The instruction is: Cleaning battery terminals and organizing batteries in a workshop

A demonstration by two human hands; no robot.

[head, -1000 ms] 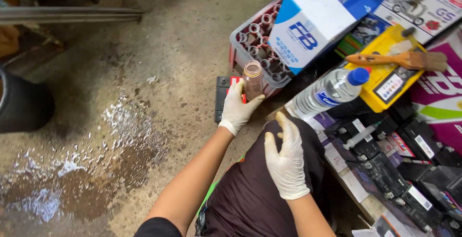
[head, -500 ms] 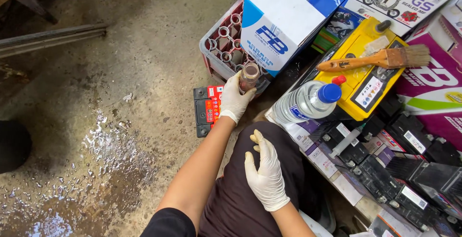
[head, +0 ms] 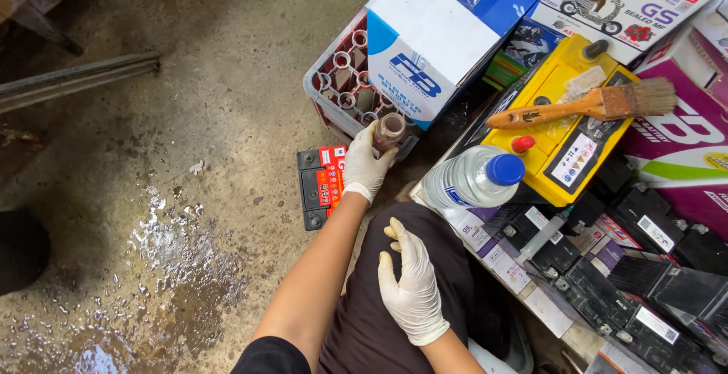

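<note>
- The right hand (head: pixel 410 285), in a white rubber glove, lies flat and empty on the dark-clothed knee at 6 o'clock; it has slid lower on the knee than a second ago.
- The left hand (head: pixel 366 163), gloved alike, grips a small clear tube (head: pixel 390 131) of brownish liquid, upright, now nearer the grey plastic crate (head: pixel 332 95) than before.
- At 9 o'clock of that hand, a small black-and-red battery (head: pixel 320 185) lies on rough, wet concrete.
- At 3 o'clock, a clear ribbed water bottle (head: pixel 473 177) with blue cap.
- Farther, at 1 o'clock, a wooden bristle brush (head: pixel 588 106) rests on a yellow battery (head: pixel 557 139).
</note>
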